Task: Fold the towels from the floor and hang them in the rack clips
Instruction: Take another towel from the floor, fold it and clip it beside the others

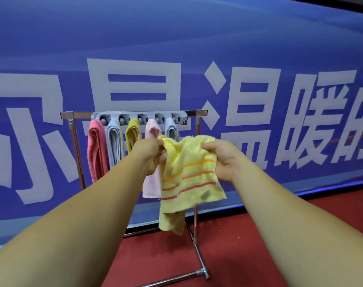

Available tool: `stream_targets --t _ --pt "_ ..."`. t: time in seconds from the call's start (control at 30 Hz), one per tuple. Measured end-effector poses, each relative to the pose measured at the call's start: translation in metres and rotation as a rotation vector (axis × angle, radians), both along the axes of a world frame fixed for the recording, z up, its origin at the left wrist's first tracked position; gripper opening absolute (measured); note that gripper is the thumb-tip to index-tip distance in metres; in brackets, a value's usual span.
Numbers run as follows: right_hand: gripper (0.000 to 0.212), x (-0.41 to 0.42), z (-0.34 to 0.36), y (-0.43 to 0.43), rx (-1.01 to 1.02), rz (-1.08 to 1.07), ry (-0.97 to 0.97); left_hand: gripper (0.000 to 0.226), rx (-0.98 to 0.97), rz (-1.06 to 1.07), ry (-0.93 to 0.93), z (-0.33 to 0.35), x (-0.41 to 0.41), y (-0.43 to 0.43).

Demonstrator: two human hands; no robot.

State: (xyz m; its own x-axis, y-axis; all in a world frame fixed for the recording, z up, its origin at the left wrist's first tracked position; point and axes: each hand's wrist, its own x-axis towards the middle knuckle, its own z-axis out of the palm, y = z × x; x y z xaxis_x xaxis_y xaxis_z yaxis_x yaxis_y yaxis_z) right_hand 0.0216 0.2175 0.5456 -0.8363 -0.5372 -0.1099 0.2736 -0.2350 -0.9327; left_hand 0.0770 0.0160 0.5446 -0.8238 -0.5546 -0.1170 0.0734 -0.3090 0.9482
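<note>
The person had the yellow striped towel up in front of the rack, left hand and right hand both pinched shut on its top edge. Looked mid-fold; five towels already hung, so next probably fold it narrower and find a free clip.

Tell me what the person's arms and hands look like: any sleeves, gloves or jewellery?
Both arms are bare along all of their visible length, with no sleeve in view. The left hand and the right hand wear no gloves. No watch, bracelet or ring shows on the parts that can be seen. There are no markings or cables on them.
</note>
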Motion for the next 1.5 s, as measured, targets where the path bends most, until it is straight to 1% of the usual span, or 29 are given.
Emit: stream_targets --t 0.07,0.13,0.17,0.2,0.27,0.3,0.33,0.4,0.47,0.5,0.57,0.63,0.7,0.8,0.87,0.9,0.97,1.0,1.07,1.13,1.27,1.37,1.47,1.5 --pt "0.027 -0.002 0.008 -0.006 -0.008 -0.079 0.004 0.025 -0.139 -0.096 -0.049 0.000 0.004 0.002" --pt "0.023 -0.006 0.014 -0.013 0.012 -0.130 -0.009 0.039 -0.384 -0.155 -0.111 0.002 0.007 0.006" --pt "0.023 -0.008 0.015 -0.015 0.034 -0.154 -0.010 0.047 -0.489 -0.180 -0.110 0.004 0.009 0.009" --pt "0.024 -0.011 0.015 -0.018 0.056 -0.173 -0.005 0.052 -0.557 -0.205 -0.078 0.008 0.011 0.012" --pt "0.024 -0.014 0.017 -0.021 0.074 -0.182 -0.007 0.052 -0.621 -0.257 0.027 0.014 0.015 0.020" --pt "0.024 -0.015 0.018 -0.021 0.084 -0.178 -0.015 0.051 -0.697 -0.269 0.069 0.017 0.017 0.023" --pt "0.025 -0.017 0.019 -0.022 0.101 -0.166 -0.020 0.054 -0.819 -0.281 0.090 0.020 0.019 0.026" --pt "0.030 -0.015 0.022 -0.021 0.158 -0.104 -0.010 0.072 -1.085 -0.339 0.080 0.023 0.018 0.028" --pt "0.030 -0.011 0.027 -0.020 0.207 -0.039 0.007 0.092 -1.316 -0.431 -0.004 0.024 0.013 0.033" --pt "0.031 -0.010 0.028 -0.019 0.216 -0.015 0.015 0.094 -1.415 -0.454 -0.050 0.024 0.009 0.035" --pt "0.033 -0.006 0.030 -0.016 0.244 0.043 0.035 0.084 -1.555 -0.426 -0.093 0.024 0.003 0.038" --pt "0.028 -0.003 0.032 -0.011 0.259 0.124 0.057 0.078 -1.640 -0.370 -0.102 0.025 -0.001 0.039" --pt "0.023 -0.004 0.032 -0.006 0.263 0.173 0.076 0.078 -1.697 -0.357 -0.119 0.026 -0.002 0.039" --pt "0.017 -0.006 0.030 0.002 0.239 0.228 0.087 0.081 -1.691 -0.357 -0.148 0.026 -0.004 0.041" --pt "0.015 -0.011 0.027 0.004 0.219 0.215 0.124 0.075 -1.658 -0.344 -0.197 0.028 -0.003 0.041" --pt "0.014 -0.014 0.025 0.004 0.212 0.191 0.172 0.066 -1.633 -0.335 -0.217 0.029 -0.003 0.039" --pt "0.016 -0.018 0.021 0.007 0.222 0.162 0.287 0.038 -1.544 -0.302 -0.225 0.028 -0.003 0.033" --pt "0.019 -0.019 0.019 0.010 0.254 0.160 0.333 0.026 -1.459 -0.284 -0.204 0.027 -0.003 0.030" --pt "0.031 -0.022 0.011 0.015 0.362 0.179 0.393 0.017 -1.248 -0.256 -0.146 0.024 -0.002 0.023" --pt "0.039 -0.027 -0.001 0.018 0.450 0.228 0.402 0.015 -1.093 -0.237 -0.114 0.023 0.000 0.018" --pt "0.047 -0.026 -0.021 0.011 0.482 0.299 0.416 0.018 -0.943 -0.223 -0.070 0.026 0.004 0.012" --pt "0.037 -0.025 -0.028 -0.003 0.434 0.290 0.468 0.022 -0.884 -0.242 -0.044 0.028 0.006 0.010" --pt "0.024 -0.028 -0.035 -0.014 0.384 0.169 0.535 0.022 -0.873 -0.257 -0.030 0.028 0.007 0.007" --pt "0.024 -0.029 -0.036 -0.016 0.358 0.129 0.541 0.022 -0.870 -0.262 -0.029 0.028 0.008 0.006"
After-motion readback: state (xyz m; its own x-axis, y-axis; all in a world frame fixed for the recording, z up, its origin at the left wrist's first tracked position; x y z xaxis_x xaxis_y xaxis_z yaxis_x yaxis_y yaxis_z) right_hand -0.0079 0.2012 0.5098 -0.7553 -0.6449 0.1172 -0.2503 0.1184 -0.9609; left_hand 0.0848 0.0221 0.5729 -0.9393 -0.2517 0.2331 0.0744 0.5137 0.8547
